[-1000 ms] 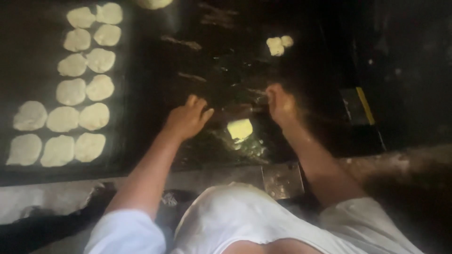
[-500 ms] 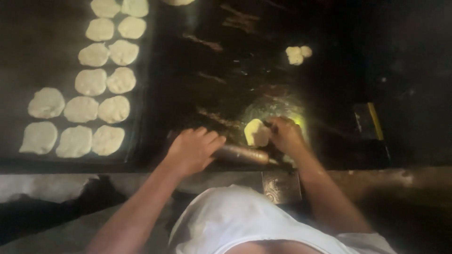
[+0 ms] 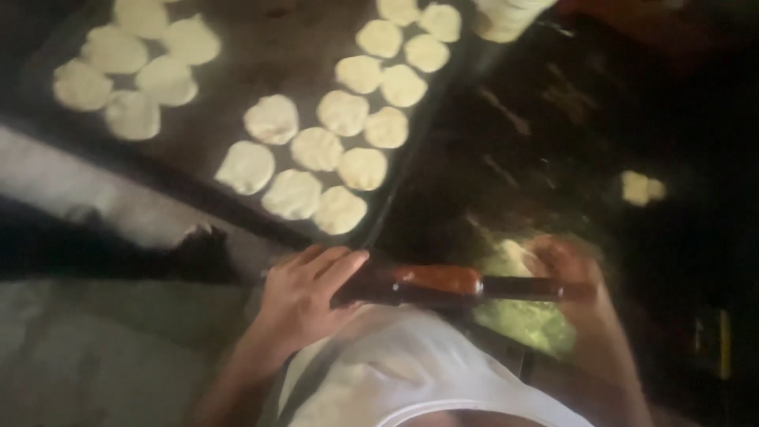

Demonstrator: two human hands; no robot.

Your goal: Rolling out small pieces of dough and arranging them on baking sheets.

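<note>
Since the earlier frame, the rolling pin (image 3: 439, 285) has been lifted off the dark work surface (image 3: 553, 142) and is now held level close to the person's body, above the white shirt (image 3: 395, 372); the view has also swung, so the tray of dough discs appears higher and tilted. The left hand (image 3: 304, 296) is laid over the pin's left end, fingers (image 3: 332, 265) extended and close together along the handle, thumb side not clearly shown. The right hand (image 3: 569, 273) is closed around the pin's right handle; its fingers are blurred, and exact placement cannot be told. A pale piece of dough (image 3: 514, 255) is seen just beside the right hand, on a floured patch of the surface. Two small dough pieces (image 3: 642, 188) lie apart to the right. Flattened dough discs (image 3: 340, 154) are arranged in rows, some touching, on the dark tray (image 3: 237, 75) at upper left. A stack of discs (image 3: 506, 16) is partly visible at the top edge.
</note>
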